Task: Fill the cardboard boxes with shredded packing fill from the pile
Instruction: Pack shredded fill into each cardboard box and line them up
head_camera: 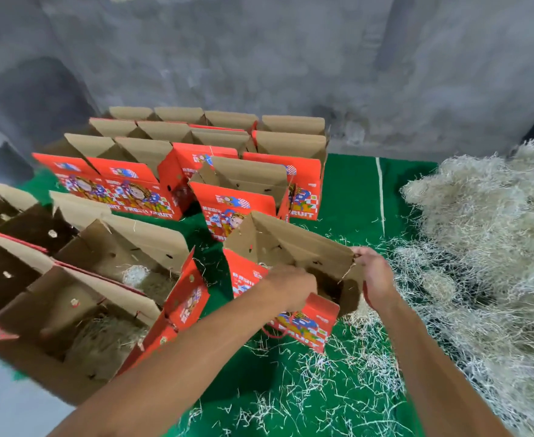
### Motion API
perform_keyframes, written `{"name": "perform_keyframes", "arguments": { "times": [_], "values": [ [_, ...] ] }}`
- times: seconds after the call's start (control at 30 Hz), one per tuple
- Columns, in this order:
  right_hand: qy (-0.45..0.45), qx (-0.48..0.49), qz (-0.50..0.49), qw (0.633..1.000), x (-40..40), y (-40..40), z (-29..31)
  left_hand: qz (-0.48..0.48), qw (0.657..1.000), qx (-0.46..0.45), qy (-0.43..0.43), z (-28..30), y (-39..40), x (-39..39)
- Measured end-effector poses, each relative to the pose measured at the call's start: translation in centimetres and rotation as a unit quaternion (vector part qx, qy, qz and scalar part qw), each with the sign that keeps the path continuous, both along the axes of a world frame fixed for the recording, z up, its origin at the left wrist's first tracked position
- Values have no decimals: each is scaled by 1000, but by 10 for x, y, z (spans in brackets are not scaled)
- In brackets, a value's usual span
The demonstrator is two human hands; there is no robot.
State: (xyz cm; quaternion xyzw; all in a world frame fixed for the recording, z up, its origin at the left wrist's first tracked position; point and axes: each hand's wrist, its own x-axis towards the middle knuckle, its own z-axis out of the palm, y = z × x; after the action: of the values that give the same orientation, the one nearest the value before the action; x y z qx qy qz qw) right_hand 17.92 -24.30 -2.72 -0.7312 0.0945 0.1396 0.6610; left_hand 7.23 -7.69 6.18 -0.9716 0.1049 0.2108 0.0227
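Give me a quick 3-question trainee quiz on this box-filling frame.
1. True or false: both hands touch the same red fruit box.
2. The pile of shredded fill lies: A) left of the boxes B) right of them C) behind them.
3. What colour is the mat?

Key:
1. True: left hand on the front flap, right hand gripping the back flap.
2. B.
3. Green.

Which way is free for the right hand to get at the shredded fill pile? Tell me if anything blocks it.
Probably yes. The right hand grips the edge of the open box, and the pile lies just to its right on the green mat, with only loose strands between. It must release the box first.
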Motion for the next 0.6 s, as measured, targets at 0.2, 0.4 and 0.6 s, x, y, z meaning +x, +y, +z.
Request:
{"name": "perform_keyframes", "arguments": {
  "times": [0.2,0.4,0.6],
  "values": [
    [-105,-31,124,986,-12,44,14,27,998,48,-44,8,53,15],
    [-160,-92,128,974,4,129,28,74,991,89,-64,12,133,30],
    [-168,-134,155,964,27,222,36,120,985,96,-81,11,225,40]
  ]
}}
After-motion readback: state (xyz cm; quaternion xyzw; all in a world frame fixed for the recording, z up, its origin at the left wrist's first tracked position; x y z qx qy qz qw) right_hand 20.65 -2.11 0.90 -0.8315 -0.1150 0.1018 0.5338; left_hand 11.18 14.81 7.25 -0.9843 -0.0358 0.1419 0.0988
